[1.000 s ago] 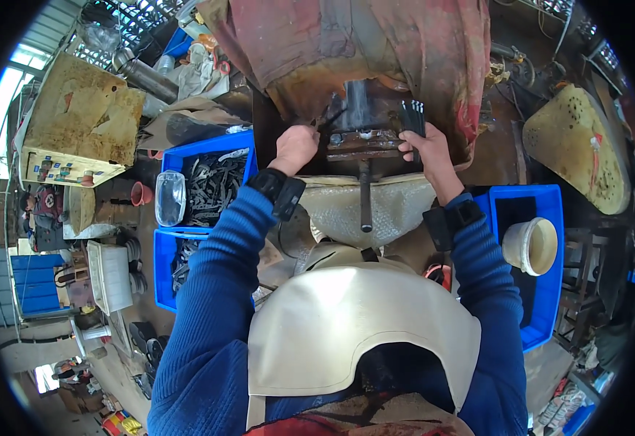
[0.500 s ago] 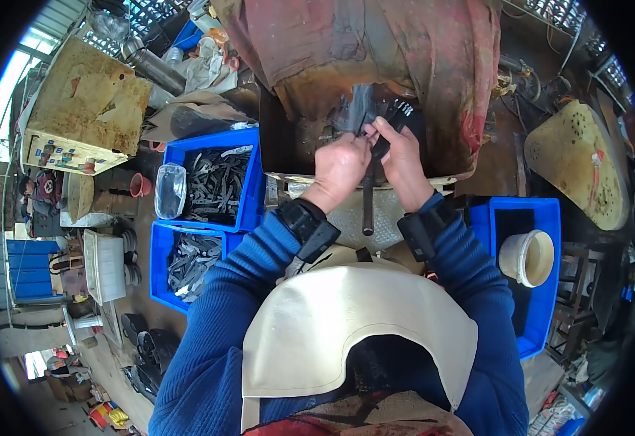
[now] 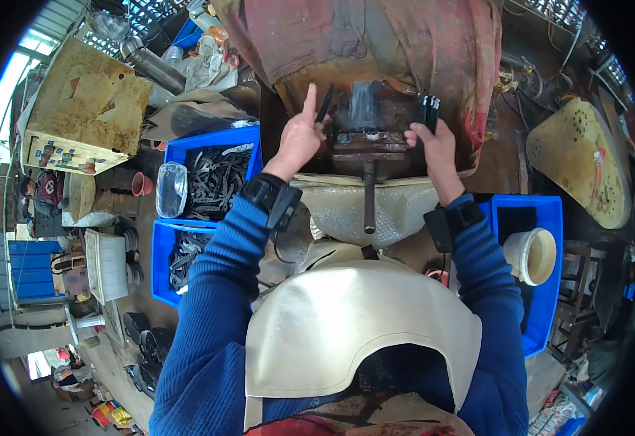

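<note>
At the left of an open metal housing (image 3: 288, 156), my left hand (image 3: 299, 142) is closed on a dark blade-like strip (image 3: 325, 103), its index finger stretched out. My right hand (image 3: 437, 149), across at the housing's right, pinches several dark strips (image 3: 428, 109) with shiny ends, standing upright side by side. Between the hands sits a metal fixture (image 3: 370, 147) with a rod handle (image 3: 370, 207) pointing toward me. Just behind it is a blurred grey, wheel-like part (image 3: 363, 105). Neither hand touches the fixture.
Two blue bins (image 3: 253, 163) (image 3: 163, 272) of dark strips stand at the left, a clear plastic tub (image 3: 171, 190) on the farther one's edge. A blue bin (image 3: 550, 291) with a whitish bucket (image 3: 532, 256) is at the right. Stained red cloth (image 3: 448, 43) drapes over the housing.
My hands, close together over the fixture before, have moved apart, the left to the left and the right to the right. The fixture and the grey part behind it now show between them.
</note>
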Available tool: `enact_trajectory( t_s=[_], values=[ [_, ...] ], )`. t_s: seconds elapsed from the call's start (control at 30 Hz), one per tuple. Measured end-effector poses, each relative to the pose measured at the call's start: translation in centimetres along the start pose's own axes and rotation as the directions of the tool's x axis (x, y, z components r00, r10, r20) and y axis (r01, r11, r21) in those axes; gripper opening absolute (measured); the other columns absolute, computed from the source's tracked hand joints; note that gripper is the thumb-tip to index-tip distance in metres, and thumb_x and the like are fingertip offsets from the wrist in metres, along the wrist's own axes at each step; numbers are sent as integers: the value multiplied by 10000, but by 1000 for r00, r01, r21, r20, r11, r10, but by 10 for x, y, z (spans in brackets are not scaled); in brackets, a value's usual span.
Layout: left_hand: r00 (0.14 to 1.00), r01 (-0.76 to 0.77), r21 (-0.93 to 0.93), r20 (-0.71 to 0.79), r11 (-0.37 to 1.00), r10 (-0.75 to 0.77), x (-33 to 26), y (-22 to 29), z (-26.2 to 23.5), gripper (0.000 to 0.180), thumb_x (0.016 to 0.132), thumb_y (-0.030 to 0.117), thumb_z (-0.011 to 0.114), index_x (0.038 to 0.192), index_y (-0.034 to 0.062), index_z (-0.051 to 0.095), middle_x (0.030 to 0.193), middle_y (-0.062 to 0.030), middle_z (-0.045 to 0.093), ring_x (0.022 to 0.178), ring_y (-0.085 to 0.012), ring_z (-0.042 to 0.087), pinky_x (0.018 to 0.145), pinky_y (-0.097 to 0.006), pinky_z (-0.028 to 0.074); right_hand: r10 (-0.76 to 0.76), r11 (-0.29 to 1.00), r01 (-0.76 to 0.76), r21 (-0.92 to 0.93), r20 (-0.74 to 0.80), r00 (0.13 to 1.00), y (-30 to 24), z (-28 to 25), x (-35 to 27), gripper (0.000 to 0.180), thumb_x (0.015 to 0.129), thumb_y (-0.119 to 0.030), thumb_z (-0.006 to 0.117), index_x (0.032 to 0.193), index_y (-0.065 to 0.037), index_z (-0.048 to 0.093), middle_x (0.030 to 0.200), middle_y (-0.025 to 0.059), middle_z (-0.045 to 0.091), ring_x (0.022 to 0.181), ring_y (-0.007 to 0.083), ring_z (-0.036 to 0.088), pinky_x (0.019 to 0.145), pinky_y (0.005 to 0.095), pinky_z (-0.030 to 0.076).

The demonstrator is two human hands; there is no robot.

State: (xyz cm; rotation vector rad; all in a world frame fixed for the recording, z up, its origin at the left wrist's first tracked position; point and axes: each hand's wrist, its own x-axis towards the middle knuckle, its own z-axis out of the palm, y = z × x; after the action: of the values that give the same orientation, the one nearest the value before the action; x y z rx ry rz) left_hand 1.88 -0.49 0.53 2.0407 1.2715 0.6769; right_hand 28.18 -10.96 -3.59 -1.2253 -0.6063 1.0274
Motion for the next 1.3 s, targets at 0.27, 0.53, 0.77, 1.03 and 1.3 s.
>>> enact_trajectory(
  t_s=[0.27, 0.53, 0.77, 1.03, 1.3],
  values=[
    [936, -321, 446, 281, 835, 210, 41, -31, 38, 415, 801, 16, 554, 1170, 183, 647, 966, -151, 682, 913, -356, 641, 781, -446, 503, -157, 976, 137, -167, -119, 980, 14, -23, 5, 132, 908, -41, 608, 1027, 1, 570, 869, 64, 644, 723, 131, 663, 627, 238, 538],
    [760, -563, 235, 523, 792, 386, 52, -39, 37, 392, 773, 10, 558, 1126, 147, 660, 1028, -164, 668, 970, -362, 623, 836, -436, 489, -182, 967, 153, -202, -131, 975, 13, -17, 2, 107, 913, -53, 591, 988, 4, 538, 838, 58, 623, 692, 111, 651, 582, 233, 523],
    [707, -621, 173, 544, 764, 452, 47, -43, 36, 449, 721, -67, 563, 1140, 72, 646, 1037, -177, 643, 987, -373, 609, 865, -411, 493, -152, 972, 120, -202, -154, 976, 14, -16, 1, 102, 906, -44, 590, 973, 11, 537, 823, 61, 620, 681, 112, 647, 568, 234, 517],
    [744, -613, 384, 575, 691, 340, 31, -13, 13, 500, 713, -46, 546, 1175, 125, 633, 1060, -131, 621, 1005, -345, 599, 855, -396, 499, -155, 949, 102, -298, -159, 975, 14, -20, 4, 106, 904, -42, 600, 995, 4, 574, 854, 66, 654, 696, 124, 663, 594, 241, 537],
    [682, -731, 355, 344, 582, 646, -45, 32, 5, 536, 664, -13, 616, 1182, 124, 613, 1146, -106, 591, 1101, -296, 554, 989, -487, 424, -114, 978, 86, -188, -141, 983, 17, -21, 5, 117, 901, -41, 606, 1002, 10, 578, 861, 67, 654, 706, 129, 664, 601, 249, 541]
  ],
)
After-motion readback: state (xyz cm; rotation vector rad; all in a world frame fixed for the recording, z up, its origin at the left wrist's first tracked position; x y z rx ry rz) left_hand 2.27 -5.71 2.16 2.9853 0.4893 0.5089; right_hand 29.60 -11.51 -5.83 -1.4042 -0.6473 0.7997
